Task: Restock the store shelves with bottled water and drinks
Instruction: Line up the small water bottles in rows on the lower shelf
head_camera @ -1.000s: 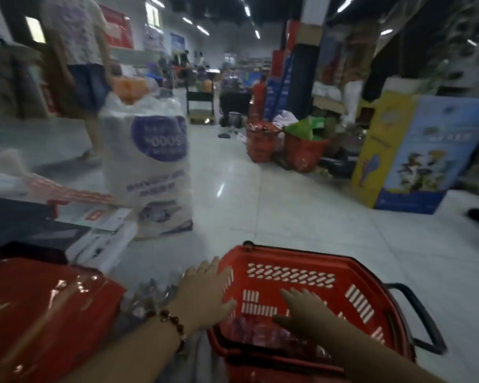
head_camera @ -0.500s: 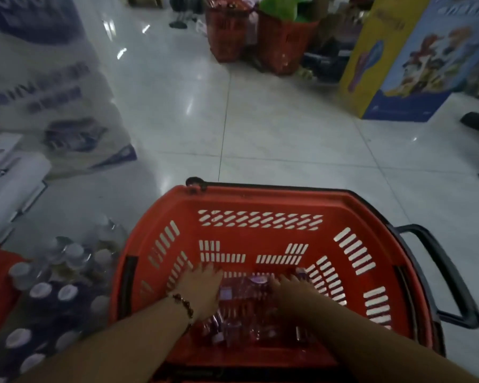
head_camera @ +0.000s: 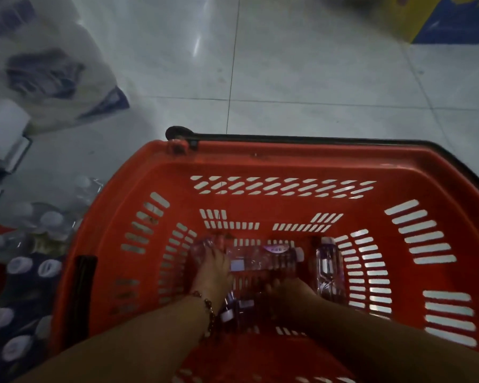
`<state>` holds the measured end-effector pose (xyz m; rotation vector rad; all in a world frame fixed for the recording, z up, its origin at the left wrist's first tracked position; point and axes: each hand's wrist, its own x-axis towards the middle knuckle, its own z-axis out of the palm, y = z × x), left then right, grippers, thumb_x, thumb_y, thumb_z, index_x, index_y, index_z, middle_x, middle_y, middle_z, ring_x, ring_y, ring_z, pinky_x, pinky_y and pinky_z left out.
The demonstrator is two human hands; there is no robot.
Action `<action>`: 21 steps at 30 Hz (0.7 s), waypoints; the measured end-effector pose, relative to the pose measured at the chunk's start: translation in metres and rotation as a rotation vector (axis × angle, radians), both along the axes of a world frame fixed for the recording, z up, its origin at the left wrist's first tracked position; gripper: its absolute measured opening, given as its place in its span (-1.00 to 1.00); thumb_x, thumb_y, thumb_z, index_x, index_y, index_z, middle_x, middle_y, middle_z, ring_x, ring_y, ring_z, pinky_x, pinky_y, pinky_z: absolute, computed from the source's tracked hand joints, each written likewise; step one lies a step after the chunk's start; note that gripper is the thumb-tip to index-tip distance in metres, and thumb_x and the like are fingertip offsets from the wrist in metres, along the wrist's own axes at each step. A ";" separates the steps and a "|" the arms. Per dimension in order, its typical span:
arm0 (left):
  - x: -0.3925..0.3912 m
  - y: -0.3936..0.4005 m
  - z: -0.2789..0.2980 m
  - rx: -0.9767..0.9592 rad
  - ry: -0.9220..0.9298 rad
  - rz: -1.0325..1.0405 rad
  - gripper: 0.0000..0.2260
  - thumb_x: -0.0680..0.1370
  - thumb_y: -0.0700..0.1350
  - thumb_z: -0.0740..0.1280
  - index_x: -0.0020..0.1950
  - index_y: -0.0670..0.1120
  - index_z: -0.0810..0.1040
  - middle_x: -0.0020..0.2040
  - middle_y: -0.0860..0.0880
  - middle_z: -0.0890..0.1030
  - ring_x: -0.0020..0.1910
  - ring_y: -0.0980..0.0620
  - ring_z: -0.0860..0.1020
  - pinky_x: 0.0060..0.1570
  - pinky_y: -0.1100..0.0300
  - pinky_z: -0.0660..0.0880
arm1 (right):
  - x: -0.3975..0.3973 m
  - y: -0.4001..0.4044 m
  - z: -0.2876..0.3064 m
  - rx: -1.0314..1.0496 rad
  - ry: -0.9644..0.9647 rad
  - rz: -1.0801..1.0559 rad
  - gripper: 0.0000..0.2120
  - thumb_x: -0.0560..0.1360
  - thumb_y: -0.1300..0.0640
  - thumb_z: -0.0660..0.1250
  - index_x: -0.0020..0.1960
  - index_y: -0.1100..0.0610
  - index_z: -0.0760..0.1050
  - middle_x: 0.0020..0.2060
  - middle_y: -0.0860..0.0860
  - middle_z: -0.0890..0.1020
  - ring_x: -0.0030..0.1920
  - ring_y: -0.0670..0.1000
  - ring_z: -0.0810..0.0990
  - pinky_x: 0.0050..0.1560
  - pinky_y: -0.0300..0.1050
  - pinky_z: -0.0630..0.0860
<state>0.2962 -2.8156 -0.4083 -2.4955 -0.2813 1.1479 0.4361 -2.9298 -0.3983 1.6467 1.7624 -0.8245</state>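
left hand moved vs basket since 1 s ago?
Yes. The left hand went from the red basket rim down onto the bottles at its bottom.

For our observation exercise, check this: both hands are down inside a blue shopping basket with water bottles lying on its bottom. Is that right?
Not quite: the shopping basket is red, not blue, as the head view shows. The rest holds: the left hand and right hand are down inside it, among water bottles lying on its bottom.

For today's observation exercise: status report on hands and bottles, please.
Left hand on clear plastic bottle in red plastic basket. Right hand low among bottles, grip unclear. Nothing blocking.
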 end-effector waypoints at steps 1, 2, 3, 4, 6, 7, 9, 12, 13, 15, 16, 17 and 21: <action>-0.001 0.001 -0.001 0.024 -0.017 -0.033 -0.44 0.62 0.10 0.24 0.54 -0.15 0.29 0.48 -0.34 0.25 0.43 -0.40 0.23 0.36 -0.40 0.16 | 0.001 0.000 -0.001 -0.020 0.010 -0.006 -0.59 0.64 -0.06 0.22 0.38 0.17 0.39 0.24 0.15 0.55 0.16 0.14 0.60 0.01 0.01 0.55; -0.001 0.001 0.000 0.035 -0.018 -0.065 -0.46 0.62 0.08 0.25 0.52 -0.18 0.31 0.47 -0.34 0.26 0.43 -0.38 0.23 0.36 -0.39 0.17 | 0.001 0.001 -0.001 -0.049 0.024 -0.020 -0.58 0.63 -0.09 0.22 0.38 0.14 0.40 0.25 0.14 0.56 0.15 0.13 0.61 0.02 0.01 0.58; 0.001 0.002 0.002 0.047 -0.016 -0.109 -0.46 0.61 0.06 0.27 0.51 -0.19 0.32 0.47 -0.33 0.26 0.44 -0.38 0.21 0.37 -0.39 0.17 | 0.001 0.002 0.001 -0.078 0.046 -0.045 -0.58 0.63 -0.10 0.23 0.39 0.11 0.40 0.26 0.12 0.55 0.17 0.13 0.60 0.05 0.02 0.59; 0.002 0.004 0.005 0.049 -0.004 -0.131 -0.45 0.59 0.06 0.31 0.51 -0.17 0.32 0.49 -0.33 0.24 0.46 -0.38 0.18 0.37 -0.40 0.15 | 0.002 0.004 0.008 -0.098 0.066 -0.065 -0.58 0.63 -0.10 0.23 0.39 0.11 0.40 0.27 0.11 0.55 0.19 0.13 0.60 0.08 0.02 0.58; 0.008 0.007 0.014 -0.007 0.044 -0.115 -0.38 0.56 0.06 0.37 0.54 -0.14 0.28 0.55 -0.33 0.15 0.51 -0.40 0.10 0.38 -0.45 0.09 | 0.008 0.009 0.025 -0.141 0.113 -0.177 -0.62 0.62 -0.05 0.27 0.36 0.12 0.43 0.25 0.09 0.57 0.20 0.10 0.59 0.13 -0.01 0.55; 0.009 0.011 0.015 -0.051 0.077 -0.053 -0.34 0.55 0.04 0.38 0.57 -0.13 0.22 0.57 -0.31 0.10 0.53 -0.40 0.06 0.40 -0.45 0.07 | 0.010 0.013 0.036 -0.173 0.138 -0.243 -0.64 0.61 -0.01 0.29 0.35 0.11 0.44 0.25 0.06 0.57 0.21 0.08 0.57 0.16 -0.04 0.52; 0.007 0.019 0.026 -0.197 0.046 0.178 -0.31 0.54 -0.01 0.40 0.59 -0.11 0.18 0.58 -0.27 0.13 0.54 -0.35 0.07 0.44 -0.40 0.06 | 0.020 0.018 0.057 -0.196 0.177 -0.337 -0.62 0.59 0.04 0.33 0.38 0.08 0.42 0.27 0.04 0.55 0.23 0.06 0.53 0.22 -0.06 0.45; -0.005 0.031 0.060 -0.574 -0.228 0.616 -0.43 0.51 0.05 0.42 0.47 -0.06 0.37 0.40 -0.13 0.45 0.37 -0.13 0.41 0.39 -0.04 0.35 | 0.034 0.028 0.094 -0.216 0.184 -0.360 -0.58 0.60 -0.03 0.31 0.41 0.08 0.42 0.30 0.07 0.56 0.22 0.06 0.54 0.27 -0.05 0.43; -0.011 0.034 0.074 -0.681 -0.302 0.710 -0.51 0.49 0.03 0.46 0.38 -0.03 0.45 0.29 -0.07 0.56 0.25 -0.07 0.52 0.24 0.13 0.46 | 0.040 0.031 0.104 -0.207 0.177 -0.387 -0.57 0.60 -0.08 0.30 0.40 0.09 0.44 0.31 0.08 0.56 0.24 0.08 0.55 0.26 -0.06 0.43; -0.023 0.037 0.098 -0.882 -0.446 0.904 -0.70 0.47 -0.05 0.49 0.16 -0.01 0.54 0.04 0.03 0.65 0.03 0.06 0.59 -0.02 0.29 0.52 | 0.055 0.036 0.120 -0.127 0.196 -0.515 -0.54 0.55 -0.16 0.32 0.32 0.11 0.51 0.22 0.08 0.62 0.14 0.07 0.60 0.16 -0.08 0.48; -0.028 0.037 0.110 -1.001 -0.545 0.992 -0.76 0.46 -0.07 0.48 0.10 -0.02 0.56 -0.02 0.03 0.66 -0.02 0.09 0.59 0.00 0.27 0.55 | 0.062 0.037 0.129 -0.075 0.220 -0.606 -0.54 0.54 -0.17 0.33 0.25 0.14 0.57 0.10 0.08 0.66 0.03 0.05 0.62 0.05 -0.10 0.52; -0.032 0.038 0.119 -1.113 -0.651 1.072 -0.76 0.46 -0.10 0.48 0.10 -0.04 0.57 -0.03 0.01 0.69 -0.03 0.11 0.61 0.09 0.17 0.58 | 0.067 0.039 0.140 -0.018 0.277 -0.706 -0.56 0.54 -0.14 0.34 0.19 0.20 0.60 -0.01 0.09 0.66 -0.07 0.05 0.62 -0.06 -0.12 0.52; -0.051 0.035 0.185 -1.354 -1.027 1.271 -0.80 0.53 -0.20 0.46 0.12 0.00 0.59 -0.02 0.09 0.73 -0.01 0.17 0.67 0.00 0.27 0.57 | 0.062 0.034 0.212 0.150 0.597 -1.009 -0.70 0.62 0.03 0.25 0.10 0.25 0.58 -0.13 0.17 0.62 -0.18 0.10 0.59 -0.18 -0.10 0.49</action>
